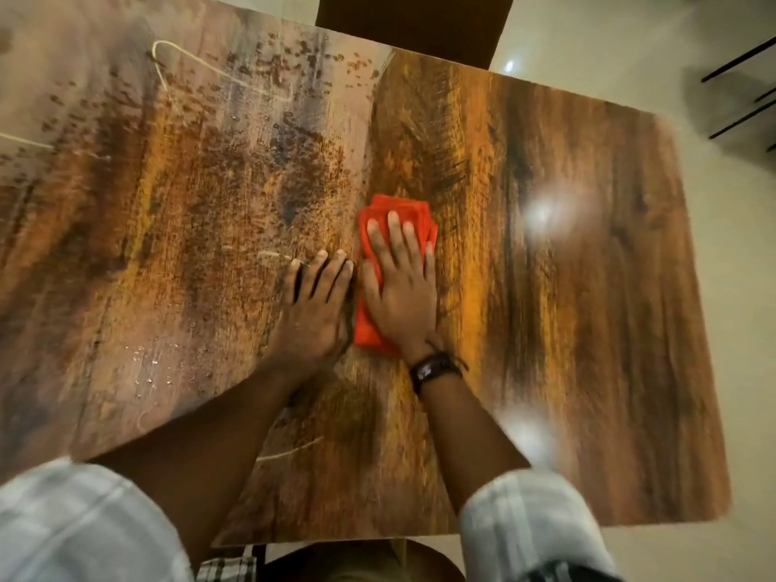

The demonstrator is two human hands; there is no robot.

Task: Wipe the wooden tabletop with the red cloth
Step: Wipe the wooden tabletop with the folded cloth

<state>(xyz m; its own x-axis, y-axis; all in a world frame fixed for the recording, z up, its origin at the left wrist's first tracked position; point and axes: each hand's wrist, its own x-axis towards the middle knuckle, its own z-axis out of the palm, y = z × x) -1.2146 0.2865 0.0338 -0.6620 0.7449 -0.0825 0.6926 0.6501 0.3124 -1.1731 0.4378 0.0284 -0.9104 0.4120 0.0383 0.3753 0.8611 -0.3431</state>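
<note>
Two pale, rolled-up sleeves fill the bottom corners of the frame, the left sleeve (75, 522) at lower left and the right sleeve (529, 527) at lower right. Bare forearms reach from them up toward the middle of the picture. A dark leather wristband (434, 367) circles the right wrist.

The right hand (401, 287) lies flat near the centre of the frame, its fingers straight and slightly spread, pressing down on the folded red-orange cloth (394, 212). It does not curl round the cloth. The cloth lies on the glossy wood-grain tabletop (567, 287), showing above the fingertips and along the left edge of the hand down to the wrist.

The left hand (313, 304) rests palm down on the bare tabletop just beside the cloth, on its left. Its fingers are straight and close together and it holds nothing.

The tabletop spans most of the frame. Its left part looks duller, with dark speckles and pale streaks, and small shiny droplets (151, 363) sit at centre left. Its right part shows warmer orange-brown grain with a bright light reflection (541, 212).

At top centre a dark brown chair back (411, 23) stands against the far edge of the table. The pale shiny floor (630, 48) shows at upper right, crossed by thin black bars (739, 60). The whole picture is slightly blurred.
</note>
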